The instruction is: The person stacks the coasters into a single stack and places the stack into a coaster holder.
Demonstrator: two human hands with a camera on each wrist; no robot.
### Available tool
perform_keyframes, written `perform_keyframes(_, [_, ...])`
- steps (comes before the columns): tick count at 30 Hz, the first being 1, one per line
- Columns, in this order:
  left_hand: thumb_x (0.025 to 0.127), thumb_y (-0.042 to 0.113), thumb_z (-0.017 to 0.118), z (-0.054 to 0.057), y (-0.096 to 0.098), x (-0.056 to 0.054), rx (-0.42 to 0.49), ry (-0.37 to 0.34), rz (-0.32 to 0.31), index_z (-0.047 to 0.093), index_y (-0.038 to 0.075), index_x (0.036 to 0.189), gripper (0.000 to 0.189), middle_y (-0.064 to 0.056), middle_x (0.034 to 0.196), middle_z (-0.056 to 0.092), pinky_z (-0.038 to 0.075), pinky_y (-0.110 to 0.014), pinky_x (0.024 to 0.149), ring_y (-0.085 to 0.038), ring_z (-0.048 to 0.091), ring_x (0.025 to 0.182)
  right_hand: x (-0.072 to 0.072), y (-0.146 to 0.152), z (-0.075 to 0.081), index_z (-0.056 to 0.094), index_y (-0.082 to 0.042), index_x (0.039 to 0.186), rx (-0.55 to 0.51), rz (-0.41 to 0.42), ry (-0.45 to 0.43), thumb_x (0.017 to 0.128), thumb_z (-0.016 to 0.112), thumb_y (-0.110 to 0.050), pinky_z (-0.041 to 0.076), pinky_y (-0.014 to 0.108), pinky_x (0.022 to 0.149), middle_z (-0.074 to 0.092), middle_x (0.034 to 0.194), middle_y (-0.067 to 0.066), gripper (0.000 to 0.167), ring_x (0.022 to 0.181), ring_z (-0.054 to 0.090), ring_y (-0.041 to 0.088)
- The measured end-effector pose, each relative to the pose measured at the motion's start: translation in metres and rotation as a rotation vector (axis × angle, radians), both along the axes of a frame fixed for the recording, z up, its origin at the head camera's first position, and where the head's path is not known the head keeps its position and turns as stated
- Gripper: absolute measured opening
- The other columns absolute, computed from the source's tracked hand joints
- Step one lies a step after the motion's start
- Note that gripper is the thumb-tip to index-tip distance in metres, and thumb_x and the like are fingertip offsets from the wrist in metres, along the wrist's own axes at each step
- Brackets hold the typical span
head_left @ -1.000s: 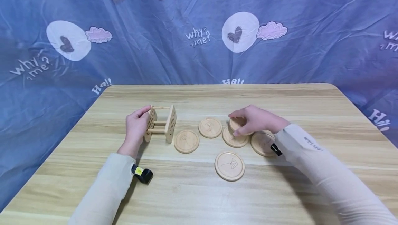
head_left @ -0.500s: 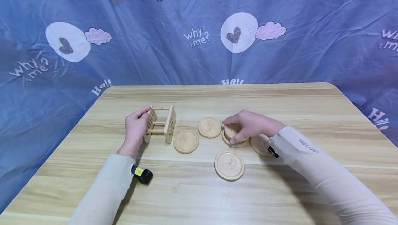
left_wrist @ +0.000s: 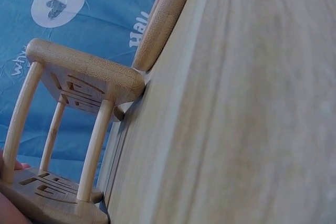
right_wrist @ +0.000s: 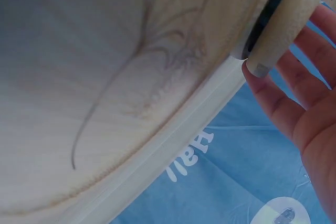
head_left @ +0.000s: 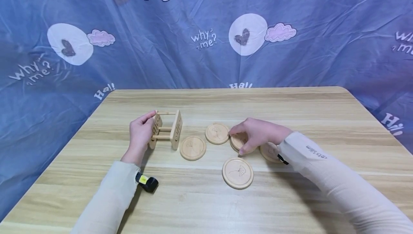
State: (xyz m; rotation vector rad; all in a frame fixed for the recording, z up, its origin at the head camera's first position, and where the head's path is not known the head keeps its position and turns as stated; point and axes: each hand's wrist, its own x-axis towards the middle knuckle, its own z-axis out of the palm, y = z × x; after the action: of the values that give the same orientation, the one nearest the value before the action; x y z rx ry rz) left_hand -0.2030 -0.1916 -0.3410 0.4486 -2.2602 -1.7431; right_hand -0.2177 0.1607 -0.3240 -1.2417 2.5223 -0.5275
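Observation:
My left hand point(head_left: 140, 133) grips the near-left end panel of a small wooden coaster holder point(head_left: 176, 130), two slotted panels joined by rods. In the left wrist view the holder point(left_wrist: 86, 69) stands on the table. My right hand point(head_left: 259, 133) pinches the edge of a round wooden coaster point(head_left: 238, 140), lying over another coaster that is mostly hidden. The right wrist view shows the fingers at this coaster's rim point(right_wrist: 286, 32), a thin dark gap between it and the one beneath. A ginkgo-leaf coaster point(head_left: 268, 151) lies partly under the right wrist.
Flat on the wooden table point(head_left: 193, 205) lie more coasters: one next to the holder point(head_left: 193, 148), another just left of the right hand point(head_left: 217, 133), and one nearer the front point(head_left: 237, 173). A blue printed curtain point(head_left: 180, 61) hangs behind the table's far edge.
My right hand has carried its coaster left and down onto the other one, so the two now nearly line up. The left hand and the holder stay in place.

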Motion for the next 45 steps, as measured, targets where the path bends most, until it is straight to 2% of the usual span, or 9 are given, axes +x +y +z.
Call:
perform_keyframes(4, [0.091, 0.009, 0.046, 0.000, -0.001, 0.000, 0.003, -0.013, -0.002, 0.060, 0.007, 0.123, 0.035, -0.007, 0.134, 0.051, 0.040, -0.019, 0.080, -0.017, 0.045, 0.116, 0.000, -0.001, -0.001, 0.057, -0.001, 0.124, 0.002, 0.007, -0.001, 0.065, 0.081, -0.026, 0.043, 0.040, 0.097, 0.060, 0.123, 0.012, 0.068, 0.113, 0.055, 0.026])
perform_keyframes(10, [0.091, 0.009, 0.046, -0.001, 0.000, 0.000, -0.006, 0.001, -0.002, 0.061, 0.007, 0.122, 0.034, -0.007, 0.133, 0.053, 0.040, -0.014, 0.075, -0.016, 0.047, 0.113, -0.001, -0.001, -0.002, 0.058, -0.002, 0.123, 0.012, 0.019, 0.008, 0.065, 0.081, -0.026, 0.044, 0.039, 0.096, 0.061, 0.122, 0.011, 0.067, 0.112, 0.056, 0.025])
perform_keyframes(15, [0.091, 0.009, 0.047, -0.001, 0.000, 0.000, 0.000, 0.004, 0.009, 0.062, 0.007, 0.121, 0.034, -0.007, 0.131, 0.054, 0.040, -0.013, 0.058, -0.011, 0.049, 0.091, -0.002, -0.002, -0.002, 0.057, -0.003, 0.123, 0.016, 0.027, 0.011, 0.064, 0.082, -0.026, 0.044, 0.039, 0.095, 0.061, 0.122, 0.011, 0.068, 0.111, 0.057, 0.024])
perform_keyframes(17, [0.091, 0.009, 0.047, -0.001, 0.000, 0.000, 0.003, 0.004, 0.012, 0.062, 0.007, 0.121, 0.034, -0.007, 0.131, 0.054, 0.039, -0.013, 0.056, -0.010, 0.048, 0.087, -0.002, -0.002, -0.001, 0.057, -0.004, 0.124, 0.025, 0.019, 0.004, 0.064, 0.082, -0.027, 0.044, 0.039, 0.096, 0.060, 0.123, 0.011, 0.069, 0.112, 0.056, 0.025])
perform_keyframes(23, [0.091, 0.009, 0.046, -0.001, -0.001, -0.001, 0.004, 0.006, 0.012, 0.061, 0.007, 0.121, 0.034, -0.007, 0.132, 0.053, 0.040, -0.012, 0.063, -0.014, 0.048, 0.104, -0.002, -0.001, 0.000, 0.055, -0.005, 0.127, 0.045, -0.003, -0.033, 0.064, 0.083, -0.029, 0.042, 0.041, 0.097, 0.057, 0.128, 0.011, 0.073, 0.115, 0.053, 0.026])
perform_keyframes(27, [0.091, 0.009, 0.046, -0.002, -0.001, -0.001, 0.000, 0.004, 0.006, 0.061, 0.007, 0.121, 0.034, -0.007, 0.133, 0.053, 0.040, -0.012, 0.065, -0.017, 0.047, 0.109, -0.001, 0.000, 0.003, 0.052, -0.004, 0.130, 0.037, -0.025, -0.070, 0.063, 0.083, -0.029, 0.037, 0.046, 0.101, 0.050, 0.134, 0.016, 0.078, 0.121, 0.047, 0.032])
perform_keyframes(32, [0.091, 0.010, 0.046, -0.002, -0.001, -0.001, -0.005, 0.007, 0.007, 0.061, 0.007, 0.121, 0.034, -0.007, 0.133, 0.053, 0.041, -0.013, 0.064, -0.015, 0.049, 0.105, -0.001, 0.006, 0.011, 0.051, -0.003, 0.130, 0.000, -0.062, -0.080, 0.064, 0.083, -0.027, 0.032, 0.049, 0.104, 0.048, 0.135, 0.019, 0.078, 0.124, 0.043, 0.035])
perform_keyframes(39, [0.091, 0.009, 0.046, 0.000, -0.002, -0.001, -0.002, 0.017, 0.001, 0.061, 0.006, 0.121, 0.034, -0.007, 0.133, 0.052, 0.040, -0.017, 0.075, -0.018, 0.047, 0.114, 0.001, 0.017, 0.023, 0.054, -0.003, 0.128, -0.036, -0.099, -0.039, 0.064, 0.083, -0.029, 0.034, 0.048, 0.103, 0.051, 0.133, 0.018, 0.075, 0.124, 0.045, 0.034])
perform_keyframes(45, [0.091, 0.010, 0.046, -0.002, -0.001, -0.001, 0.005, 0.003, 0.002, 0.061, 0.008, 0.121, 0.034, -0.006, 0.133, 0.053, 0.041, -0.014, 0.067, -0.015, 0.048, 0.107, 0.009, 0.029, 0.024, 0.054, 0.000, 0.126, -0.046, -0.072, -0.006, 0.064, 0.082, -0.033, 0.038, 0.048, 0.099, 0.055, 0.128, 0.017, 0.076, 0.119, 0.049, 0.034])
